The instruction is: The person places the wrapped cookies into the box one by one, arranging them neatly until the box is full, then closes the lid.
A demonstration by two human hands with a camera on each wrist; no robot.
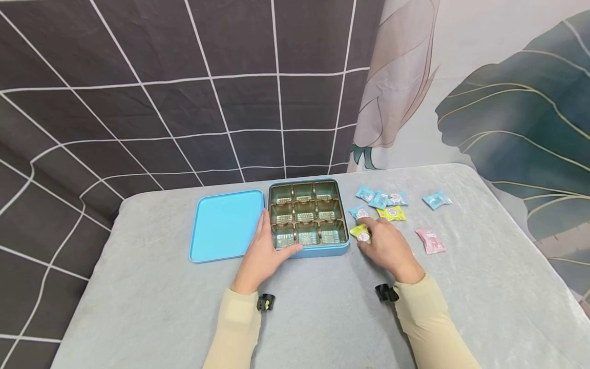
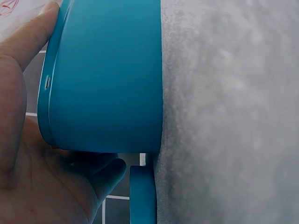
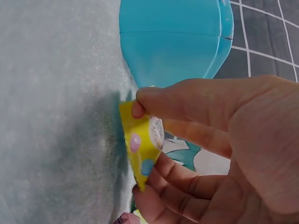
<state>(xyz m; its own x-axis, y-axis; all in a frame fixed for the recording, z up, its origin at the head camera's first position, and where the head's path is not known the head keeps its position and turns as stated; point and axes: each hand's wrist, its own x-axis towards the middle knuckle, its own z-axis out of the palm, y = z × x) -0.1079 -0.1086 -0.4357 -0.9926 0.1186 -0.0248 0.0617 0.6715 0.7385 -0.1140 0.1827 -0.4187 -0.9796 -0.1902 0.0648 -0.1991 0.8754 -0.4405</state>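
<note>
A blue tin [image 1: 322, 251] with a brown plastic insert [image 1: 304, 211] of several square compartments stands on the table, its compartments bare. My left hand [image 1: 262, 251] rests at its front left corner, fingers extended along the left side. The left thumb [image 2: 35, 35] lies on the rim in the left wrist view. To the right of the tin, my right hand [image 1: 389, 248] pinches a yellow wrapped candy [image 3: 142, 140] between thumb and fingers, close over the cloth. A blue wrapped candy [image 1: 358, 211] lies just beyond the right fingertips.
The blue lid [image 1: 227, 225] lies flat left of the tin. More blue candies [image 1: 379, 199], another yellow candy [image 1: 392, 213], a separate blue candy [image 1: 437, 200] and a pink candy [image 1: 430, 241] lie at the right. Grey cloth [image 1: 322, 318] covers the table, with a dark checked curtain [image 1: 230, 102] behind.
</note>
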